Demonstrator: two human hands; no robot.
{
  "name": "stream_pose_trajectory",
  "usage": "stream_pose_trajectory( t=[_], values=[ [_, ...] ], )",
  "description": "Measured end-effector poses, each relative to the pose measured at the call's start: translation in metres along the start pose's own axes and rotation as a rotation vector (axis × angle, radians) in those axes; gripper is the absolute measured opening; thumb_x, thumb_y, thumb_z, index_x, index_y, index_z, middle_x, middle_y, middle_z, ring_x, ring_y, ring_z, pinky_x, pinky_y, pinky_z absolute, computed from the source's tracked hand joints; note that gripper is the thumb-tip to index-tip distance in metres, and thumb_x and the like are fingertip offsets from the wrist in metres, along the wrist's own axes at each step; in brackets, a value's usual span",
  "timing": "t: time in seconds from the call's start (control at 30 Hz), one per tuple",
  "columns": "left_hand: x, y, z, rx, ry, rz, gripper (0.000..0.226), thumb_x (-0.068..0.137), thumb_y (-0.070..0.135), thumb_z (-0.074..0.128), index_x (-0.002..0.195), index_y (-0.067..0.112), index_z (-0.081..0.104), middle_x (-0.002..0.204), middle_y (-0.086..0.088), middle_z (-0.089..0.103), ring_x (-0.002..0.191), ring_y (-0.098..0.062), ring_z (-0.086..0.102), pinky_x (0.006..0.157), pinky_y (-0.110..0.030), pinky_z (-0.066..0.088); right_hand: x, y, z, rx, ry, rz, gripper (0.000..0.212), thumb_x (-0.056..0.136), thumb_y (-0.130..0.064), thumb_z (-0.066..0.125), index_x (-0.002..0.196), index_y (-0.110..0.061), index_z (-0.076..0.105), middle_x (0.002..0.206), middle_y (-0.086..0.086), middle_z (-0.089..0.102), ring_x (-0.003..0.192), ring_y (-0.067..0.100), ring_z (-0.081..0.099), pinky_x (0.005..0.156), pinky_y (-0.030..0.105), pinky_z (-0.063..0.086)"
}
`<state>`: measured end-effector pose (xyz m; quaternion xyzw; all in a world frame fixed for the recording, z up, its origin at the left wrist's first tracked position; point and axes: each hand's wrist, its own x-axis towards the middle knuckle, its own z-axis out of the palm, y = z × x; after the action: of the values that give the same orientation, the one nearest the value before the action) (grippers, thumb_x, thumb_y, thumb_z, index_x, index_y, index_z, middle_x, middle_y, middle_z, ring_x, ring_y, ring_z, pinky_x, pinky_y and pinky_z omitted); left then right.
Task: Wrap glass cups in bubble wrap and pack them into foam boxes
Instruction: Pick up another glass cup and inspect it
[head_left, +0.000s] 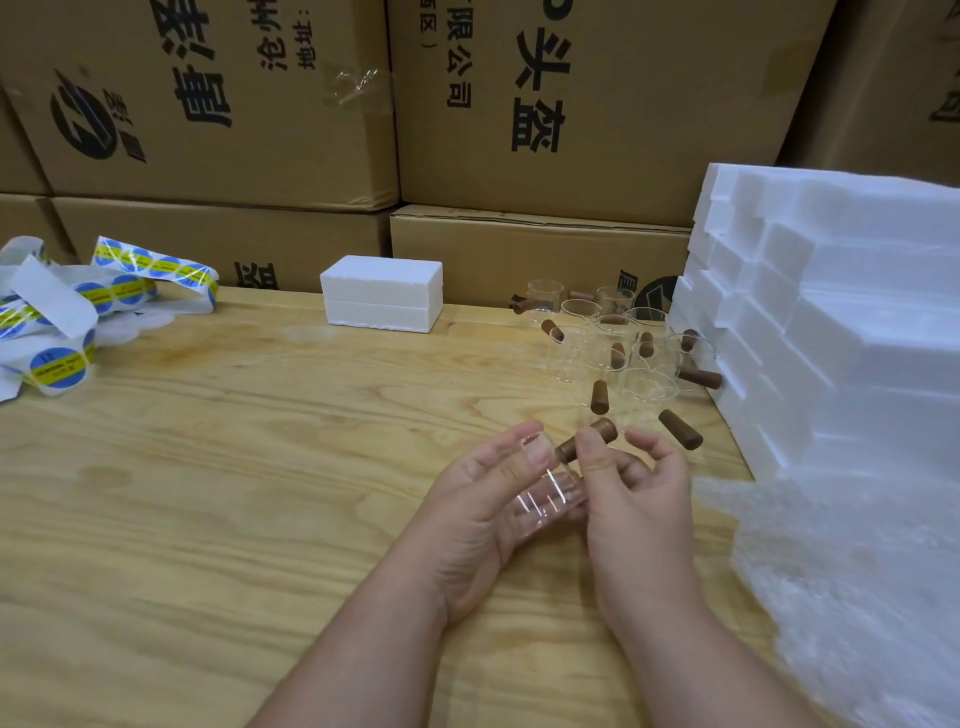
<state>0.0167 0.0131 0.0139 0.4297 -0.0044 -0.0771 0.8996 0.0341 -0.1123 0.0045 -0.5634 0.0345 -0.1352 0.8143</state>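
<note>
I hold a clear glass cup (545, 499) with a brown wooden handle above the wooden table (234, 467). My left hand (478, 509) cups the glass body from the left. My right hand (634, 499) pinches the handle near the cup with thumb and fingers. Several more glass cups with brown handles (618, 353) stand clustered at the back right. A closed white foam box (382, 293) sits at the back centre. A stack of foam boxes (831, 322) rises on the right. Bubble wrap (852, 582) is heaped at the right front.
A tangle of sticker strips with blue and yellow round labels (78, 306) lies at the back left. Large cardboard cartons (571, 114) are stacked behind the table like a wall.
</note>
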Motion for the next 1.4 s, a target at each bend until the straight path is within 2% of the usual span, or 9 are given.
stream_pose_trajectory(
  t=[0.13, 0.3, 0.47, 0.6, 0.73, 0.9, 1.07, 1.17, 1.4],
  values=[
    [0.001, 0.000, -0.003, 0.019, -0.033, -0.009, 0.062, 0.078, 0.007, 0.073, 0.137, 0.004, 0.054, 0.125, -0.024, 0.070, 0.114, -0.037, 0.070, 0.085, -0.039, 0.062, 0.006, 0.000, -0.005, 0.015, 0.117, -0.016, 0.023, 0.088, -0.021, 0.077, 0.099, -0.027, 0.057, 0.087, 0.009, 0.066, 0.059, 0.012, 0.063, 0.055, 0.028, 0.053],
    [0.005, 0.001, -0.003, 0.025, 0.042, 0.050, 0.067, 0.079, 0.008, 0.084, 0.138, 0.011, 0.051, 0.123, -0.019, 0.072, 0.119, -0.034, 0.068, 0.096, -0.042, 0.059, 0.000, -0.002, -0.002, -0.074, 0.014, -0.147, 0.009, 0.090, -0.029, 0.075, 0.084, -0.022, 0.072, 0.084, 0.001, 0.075, 0.072, 0.014, 0.068, 0.064, 0.030, 0.060],
    [0.009, 0.002, -0.006, -0.040, 0.158, 0.128, 0.076, 0.069, 0.016, 0.083, 0.138, 0.014, 0.052, 0.117, -0.017, 0.075, 0.122, -0.039, 0.064, 0.099, -0.047, 0.057, -0.010, 0.005, 0.004, -0.306, -0.243, -0.161, 0.041, 0.079, -0.023, 0.086, 0.112, -0.033, 0.064, 0.116, -0.009, 0.066, 0.099, 0.002, 0.064, 0.075, 0.023, 0.056],
    [0.009, 0.002, -0.004, -0.027, 0.184, 0.144, 0.075, 0.068, 0.017, 0.085, 0.137, 0.016, 0.054, 0.115, -0.015, 0.076, 0.115, -0.028, 0.071, 0.093, -0.045, 0.060, -0.012, 0.006, 0.006, -0.467, -0.226, -0.210, 0.052, 0.073, -0.028, 0.089, 0.111, -0.046, 0.059, 0.118, -0.017, 0.055, 0.101, -0.003, 0.059, 0.077, 0.020, 0.055],
    [0.008, 0.004, -0.003, -0.046, 0.182, 0.178, 0.072, 0.067, 0.014, 0.084, 0.133, 0.015, 0.054, 0.112, -0.012, 0.077, 0.099, -0.020, 0.076, 0.068, -0.029, 0.061, -0.012, 0.005, 0.004, -0.404, -0.223, -0.161, 0.049, 0.074, -0.031, 0.089, 0.111, -0.047, 0.061, 0.114, -0.014, 0.062, 0.095, 0.002, 0.066, 0.077, 0.025, 0.058],
    [0.010, 0.005, -0.007, -0.044, 0.181, 0.202, 0.070, 0.068, 0.012, 0.087, 0.129, 0.014, 0.053, 0.117, -0.011, 0.076, 0.113, -0.021, 0.072, 0.082, -0.030, 0.062, -0.009, 0.002, 0.002, -0.168, -0.222, -0.075, 0.045, 0.081, -0.015, 0.084, 0.118, -0.031, 0.065, 0.098, -0.013, 0.073, 0.085, 0.002, 0.072, 0.069, 0.013, 0.054],
    [0.011, 0.004, -0.010, -0.112, 0.213, 0.219, 0.062, 0.063, 0.010, 0.086, 0.114, 0.012, 0.051, 0.110, -0.015, 0.075, 0.096, -0.025, 0.075, 0.069, -0.026, 0.061, -0.008, -0.004, 0.003, 0.028, -0.196, 0.015, 0.055, 0.076, -0.041, 0.083, 0.122, -0.016, 0.065, 0.106, 0.016, 0.074, 0.095, 0.024, 0.075, 0.079, 0.028, 0.059],
    [0.010, 0.002, -0.007, -0.098, 0.199, 0.151, 0.058, 0.061, 0.021, 0.086, 0.111, 0.011, 0.057, 0.095, -0.010, 0.074, 0.081, -0.019, 0.072, 0.065, -0.025, 0.060, -0.007, -0.005, 0.003, 0.140, -0.227, 0.074, 0.048, 0.080, -0.037, 0.073, 0.119, -0.012, 0.060, 0.099, 0.018, 0.076, 0.093, 0.029, 0.074, 0.078, 0.034, 0.059],
    [0.004, 0.005, -0.002, 0.020, 0.107, 0.091, 0.062, 0.076, 0.042, 0.081, 0.127, 0.010, 0.066, 0.126, -0.007, 0.073, 0.092, -0.014, 0.069, 0.084, -0.029, 0.051, -0.007, -0.002, 0.004, 0.167, -0.258, 0.124, 0.043, 0.085, -0.042, 0.061, 0.110, -0.008, 0.061, 0.101, 0.029, 0.072, 0.089, 0.034, 0.071, 0.085, 0.042, 0.056]
  ],
)
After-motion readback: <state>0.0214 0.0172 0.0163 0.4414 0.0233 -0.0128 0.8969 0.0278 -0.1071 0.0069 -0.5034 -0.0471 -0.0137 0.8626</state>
